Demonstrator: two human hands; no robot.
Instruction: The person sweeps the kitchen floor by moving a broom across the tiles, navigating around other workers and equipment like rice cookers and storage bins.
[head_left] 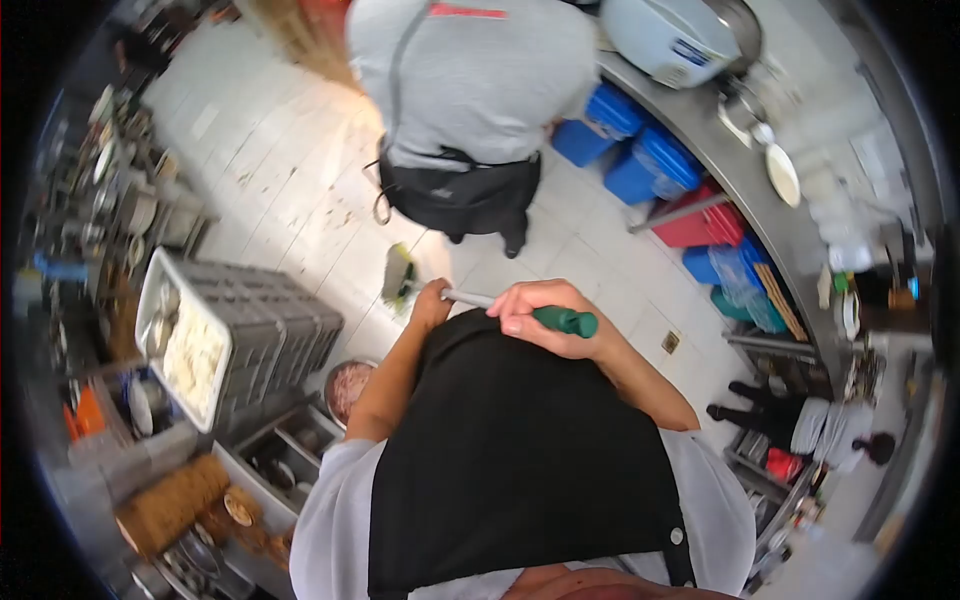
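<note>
A broom crosses in front of my body; its pale pole [468, 297] ends in a green handle grip [566, 321]. My right hand [545, 312] is closed around the upper pole beside this grip. Lower down the pole, my left hand [431, 304] is wrapped round it, close to the broom head. The broom head [398, 274], with pale and green bristles, is over the tiled floor [300, 250] to the left. Dark bits of debris are scattered on the tiles beyond it.
A person in a grey shirt [480, 90] stands just ahead. At left are a grey crate [270, 310] stack topped by a white tub and a bowl of pinkish food [350, 385]. A steel counter [720, 150] curves along the right, with blue bins [655, 165] underneath.
</note>
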